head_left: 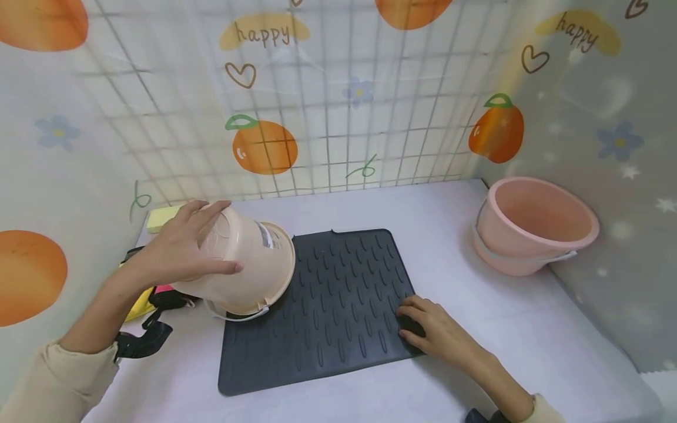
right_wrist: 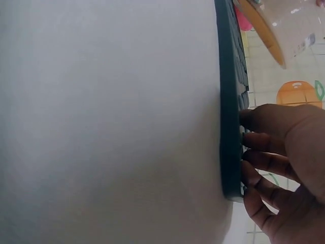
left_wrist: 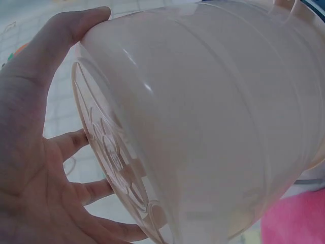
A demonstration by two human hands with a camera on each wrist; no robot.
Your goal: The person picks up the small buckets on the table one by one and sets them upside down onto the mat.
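The left hand is spread wide, its thumb stretched well apart from the slightly bent fingers, while the left forearm slants up from the lower left. The right hand sits lower, back upward, fingers loosely curved, its forearm reaching in from the lower right.

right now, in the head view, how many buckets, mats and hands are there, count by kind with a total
Buckets: 2 (cream bucket, pink bucket)
Mats: 1 (dark mat)
Hands: 2 (left hand, right hand)
Total: 5
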